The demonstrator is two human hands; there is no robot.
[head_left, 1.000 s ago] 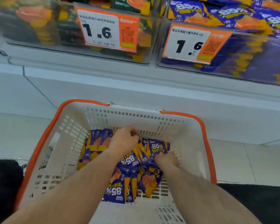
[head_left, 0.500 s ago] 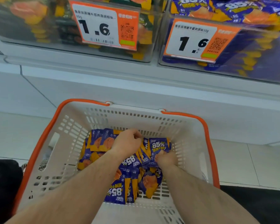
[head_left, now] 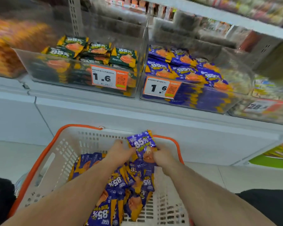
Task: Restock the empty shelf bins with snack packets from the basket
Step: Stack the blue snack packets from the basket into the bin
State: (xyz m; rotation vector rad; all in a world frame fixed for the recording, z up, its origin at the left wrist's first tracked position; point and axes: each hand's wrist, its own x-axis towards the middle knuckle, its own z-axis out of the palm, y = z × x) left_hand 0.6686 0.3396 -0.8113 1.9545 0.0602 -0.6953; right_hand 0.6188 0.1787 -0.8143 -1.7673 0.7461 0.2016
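purple packet (head_left: 141, 145): "85%", orange edges, slightly blurred | left hand (head_left: 119, 151), right hand (head_left: 162, 156): both gripping it

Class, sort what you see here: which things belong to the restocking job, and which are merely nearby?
Belongs to the job:
left hand
right hand
lifted purple packets
basket
purple packet bin

Merely nearby:
green packet bin
orange packets at far left
bin tagged 28

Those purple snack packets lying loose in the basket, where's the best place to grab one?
Probably by an exposed edge, from above: the purple packets lie flat, overlapping in the basket. Both hands, left and right, grip the lifted packet by its sides.
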